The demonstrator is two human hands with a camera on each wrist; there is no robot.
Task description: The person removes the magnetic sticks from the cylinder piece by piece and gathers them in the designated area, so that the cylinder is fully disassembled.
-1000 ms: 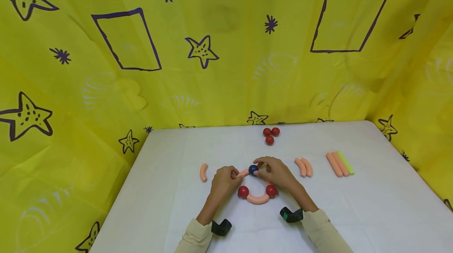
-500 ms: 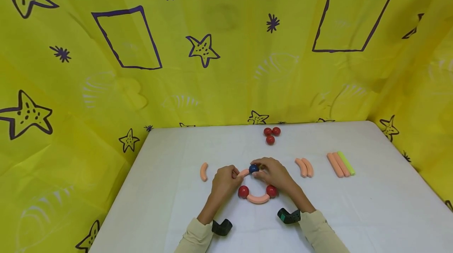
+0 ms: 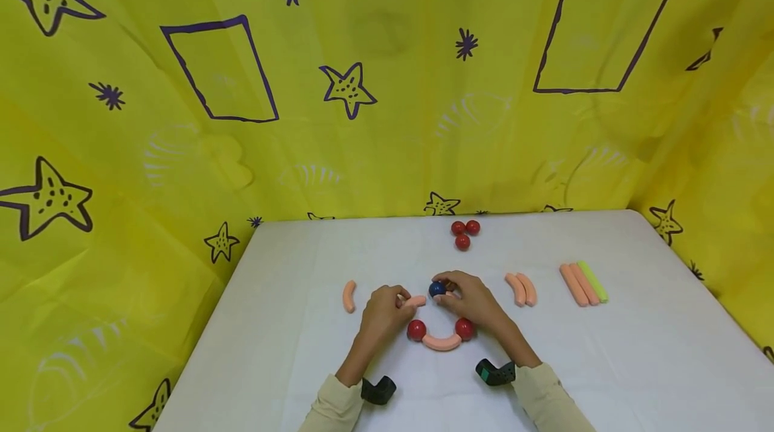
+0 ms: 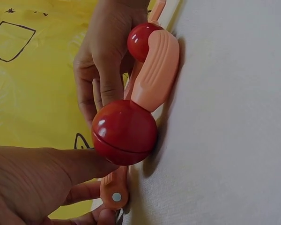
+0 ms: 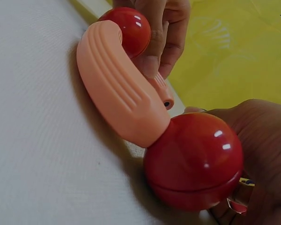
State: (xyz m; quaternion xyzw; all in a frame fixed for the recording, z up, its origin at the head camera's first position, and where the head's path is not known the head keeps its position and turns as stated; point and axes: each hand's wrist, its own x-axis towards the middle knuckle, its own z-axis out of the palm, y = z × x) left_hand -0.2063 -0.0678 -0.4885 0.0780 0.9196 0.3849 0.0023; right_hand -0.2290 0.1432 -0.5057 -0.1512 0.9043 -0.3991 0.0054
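In the head view, my left hand (image 3: 385, 310) pinches a curved peach magnetic rod (image 3: 415, 301); a round metal dot shows on the end of this peach rod (image 4: 114, 194) in the left wrist view. My right hand (image 3: 471, 296) grips a dark blue ball (image 3: 437, 289), a small gap away from the rod's tip. Fingers hide part of the ball. Nearer me on the table, another curved peach rod (image 3: 441, 342) joins a left red ball (image 3: 416, 330) and a right red ball (image 3: 465, 329). In the right wrist view, that joined rod (image 5: 119, 89) stands in front of both hands.
Three red balls (image 3: 462, 242) cluster toward the back of the white table (image 3: 302, 250). One curved peach rod (image 3: 349, 296) lies at left, two curved rods (image 3: 521, 289) at right. Farther right lie straight peach rods (image 3: 578, 284) beside a green rod (image 3: 592, 281). A yellow patterned cloth (image 3: 387, 150) hangs behind.
The rod in my left hand has come away from the blue ball, its tip dropping toward me, so a gap now shows between them. The two red balls and their joining rod stay put.
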